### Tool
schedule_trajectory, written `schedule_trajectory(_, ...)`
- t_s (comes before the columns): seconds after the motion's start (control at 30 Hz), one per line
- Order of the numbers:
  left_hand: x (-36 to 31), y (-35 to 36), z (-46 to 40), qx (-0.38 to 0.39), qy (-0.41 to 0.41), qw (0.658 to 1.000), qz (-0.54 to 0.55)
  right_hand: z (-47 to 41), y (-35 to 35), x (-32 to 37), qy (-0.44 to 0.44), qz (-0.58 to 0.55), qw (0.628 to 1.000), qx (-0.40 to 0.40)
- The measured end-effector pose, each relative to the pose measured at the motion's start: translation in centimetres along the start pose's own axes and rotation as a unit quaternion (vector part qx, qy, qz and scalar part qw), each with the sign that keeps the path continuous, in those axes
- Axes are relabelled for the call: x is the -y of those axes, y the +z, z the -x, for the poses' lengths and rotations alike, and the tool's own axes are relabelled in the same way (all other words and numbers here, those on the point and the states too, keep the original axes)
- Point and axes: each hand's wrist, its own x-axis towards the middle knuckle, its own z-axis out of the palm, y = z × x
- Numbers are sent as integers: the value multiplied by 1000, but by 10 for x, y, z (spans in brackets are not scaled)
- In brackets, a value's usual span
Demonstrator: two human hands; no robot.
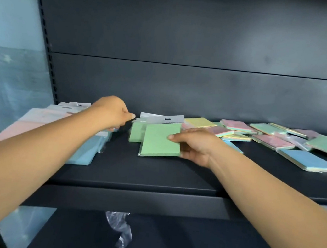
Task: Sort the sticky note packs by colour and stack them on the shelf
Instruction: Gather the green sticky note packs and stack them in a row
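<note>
Here I am working at the dark shelf (153, 171), and I go from the big things to the small ones. At the far right the mixed heap (278, 140) of pink, blue, yellow and green packs is still lying unsorted. At the left the pink stack (27, 123) and the blue stack (87, 152) are already sitting side by side.

In the middle my right hand (194, 145) is pinching the green pack (162, 139) at its right edge, thumb on top and fingers below, and it is overlapping the green stack (135, 132) just behind. My left hand (113, 112) is hovering near that stack's white hang tab (159, 117); its fingers are curled, but I cannot tell if they are holding anything.

I judge the pack to be light and fairly stiff, like a paper block. The clear wrapper is probably slippery, so holding it by the edge with thumb over fingers seems safest.
</note>
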Motion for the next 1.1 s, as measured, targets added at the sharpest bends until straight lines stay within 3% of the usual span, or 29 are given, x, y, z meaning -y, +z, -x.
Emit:
schedule_trajectory(0.1,10,4,38,-34,98,992,-66,-4,18,-2,29,57,998,17)
schedule_trajectory(0.27,14,26,78,22,242,966,-82,-6,32,1,-1,272,961,-46)
schedule_trajectory(0.47,11,35,83,50,232,968,-87,-10,25,0,-8,339,939,-53)
schedule_trajectory(0.57,10,36,83,48,236,966,-92,-6,16,1,-60,379,922,-56)
schedule_trajectory(0.7,6,34,79,41,241,963,-114,6,-12,5,-193,527,824,-76)
schedule_trajectory(0.83,-18,32,66,15,259,959,-111,12,-68,11,-191,593,768,-148)
schedule_trajectory(0.93,-53,37,59,53,296,948,-105,18,-113,11,-112,604,769,-176)
schedule_trajectory(1.1,-107,55,26,115,275,944,-140,9,-145,14,-96,595,791,-106)
